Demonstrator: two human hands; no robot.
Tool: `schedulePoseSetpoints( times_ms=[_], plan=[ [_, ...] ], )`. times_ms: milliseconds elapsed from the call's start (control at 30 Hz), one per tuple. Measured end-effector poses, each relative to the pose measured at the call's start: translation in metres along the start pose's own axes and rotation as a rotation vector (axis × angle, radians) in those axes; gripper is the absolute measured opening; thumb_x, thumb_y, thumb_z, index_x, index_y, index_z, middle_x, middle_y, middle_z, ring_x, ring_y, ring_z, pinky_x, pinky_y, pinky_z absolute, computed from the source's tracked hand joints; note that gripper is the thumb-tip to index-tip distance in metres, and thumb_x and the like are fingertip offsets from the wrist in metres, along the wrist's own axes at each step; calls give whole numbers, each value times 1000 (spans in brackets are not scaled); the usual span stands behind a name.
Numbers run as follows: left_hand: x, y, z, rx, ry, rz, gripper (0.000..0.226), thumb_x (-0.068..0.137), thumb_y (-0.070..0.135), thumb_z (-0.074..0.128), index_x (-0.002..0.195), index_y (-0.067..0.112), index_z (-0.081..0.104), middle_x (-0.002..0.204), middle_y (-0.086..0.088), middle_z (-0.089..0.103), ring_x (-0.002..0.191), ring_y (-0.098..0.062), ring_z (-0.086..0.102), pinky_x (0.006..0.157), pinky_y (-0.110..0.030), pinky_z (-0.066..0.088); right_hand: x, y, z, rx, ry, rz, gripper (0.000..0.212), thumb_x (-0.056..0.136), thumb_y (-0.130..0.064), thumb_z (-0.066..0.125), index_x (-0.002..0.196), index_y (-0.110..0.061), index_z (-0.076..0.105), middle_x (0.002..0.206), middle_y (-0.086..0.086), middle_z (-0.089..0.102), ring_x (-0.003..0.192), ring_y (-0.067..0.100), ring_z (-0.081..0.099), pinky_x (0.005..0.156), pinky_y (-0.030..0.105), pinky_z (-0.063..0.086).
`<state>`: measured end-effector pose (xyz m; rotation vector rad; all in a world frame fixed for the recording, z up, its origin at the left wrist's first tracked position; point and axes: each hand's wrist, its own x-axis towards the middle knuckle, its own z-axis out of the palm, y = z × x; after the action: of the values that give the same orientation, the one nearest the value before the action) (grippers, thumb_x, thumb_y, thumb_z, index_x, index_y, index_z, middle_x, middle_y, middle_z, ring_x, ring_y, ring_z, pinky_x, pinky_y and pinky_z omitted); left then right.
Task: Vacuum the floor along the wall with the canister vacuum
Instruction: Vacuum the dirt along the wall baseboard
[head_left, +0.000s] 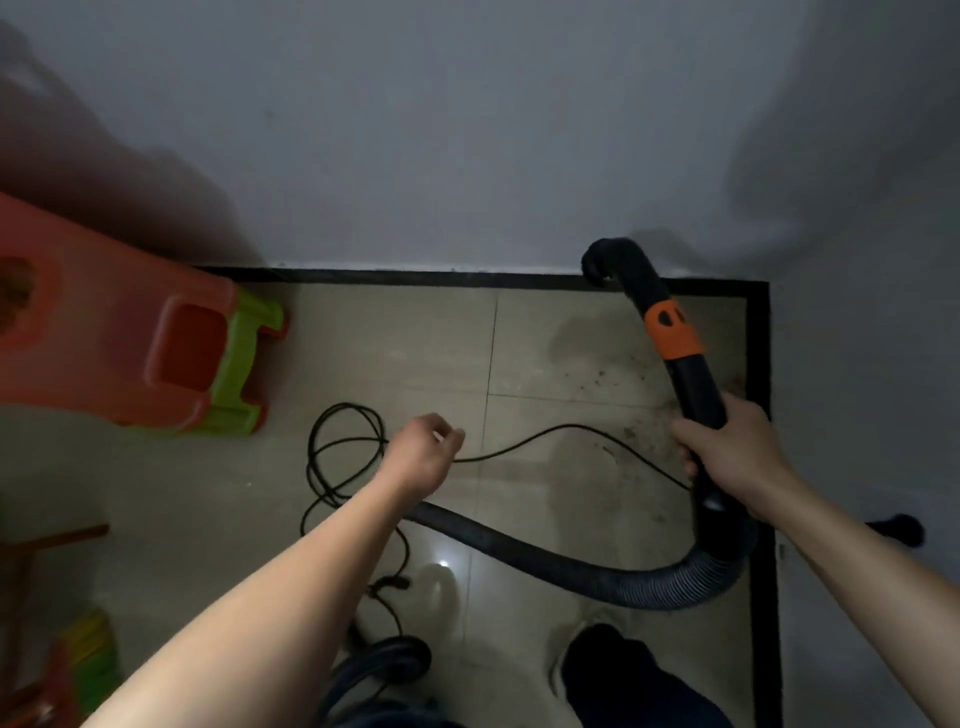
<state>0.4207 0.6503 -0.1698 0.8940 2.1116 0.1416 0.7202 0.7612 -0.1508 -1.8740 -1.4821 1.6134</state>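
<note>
Head view: right hand (727, 447) grips vacuum wand (675, 332) (fingers wrapped); left hand (421, 452) pinches black cord (545, 434).

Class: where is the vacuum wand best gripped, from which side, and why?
Grip the wand on its straight black stretch behind the orange collar, from above, where the right hand holds it. That part is round and slim enough to wrap; past the collar it curves toward the wall.

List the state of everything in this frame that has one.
Right hand: grips the wand.
Left hand: holds the power cord.
Wand: tilted, tip at the black skirting.
Power cord: partly looped on the floor.
Hose: curved across the floor.
Dirt: scattered near the corner.
Stools: stacked, red over green.
</note>
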Motion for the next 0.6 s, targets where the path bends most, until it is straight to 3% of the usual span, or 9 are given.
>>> schedulePoseSetpoints(
  times_ms=[100, 267, 467, 600],
  plan=[
    [-4, 38, -20, -214, 6, -39, 39, 98, 40, 47, 99, 4, 64, 87, -13, 70, 87, -31, 66, 78, -37, 50, -14, -2, 1, -34, -64, -4, 18, 81, -2, 66, 75, -10, 50, 52, 7, 52, 38, 15, 48, 40, 25, 39],
    [-9, 99, -28, -418, -72, -108, 54, 99, 52, 38, 108, 5, 62, 98, -16, 69, 91, -29, 66, 82, -40, 51, -29, 1, 7, -106, -148, -41, 19, 75, -6, 70, 76, -17, 53, 52, 1, 52, 34, 7, 47, 35, 21, 37],
    [8, 166, -2, -486, -159, -177, 60, 96, 59, 38, 106, 6, 65, 98, -13, 71, 92, -28, 66, 79, -37, 51, -25, 4, 10, -215, -192, -22, 22, 69, -26, 67, 87, -29, 55, 75, -1, 62, 68, 21, 63, 62, 36, 52],
    [40, 198, 26, -469, -236, -198, 55, 95, 55, 47, 111, 4, 62, 97, -13, 70, 88, -26, 67, 73, -36, 52, -4, 9, 18, -333, -130, -33, 22, 80, -27, 63, 81, -32, 42, 72, -8, 55, 60, 9, 54, 48, 24, 36]
  ],
)
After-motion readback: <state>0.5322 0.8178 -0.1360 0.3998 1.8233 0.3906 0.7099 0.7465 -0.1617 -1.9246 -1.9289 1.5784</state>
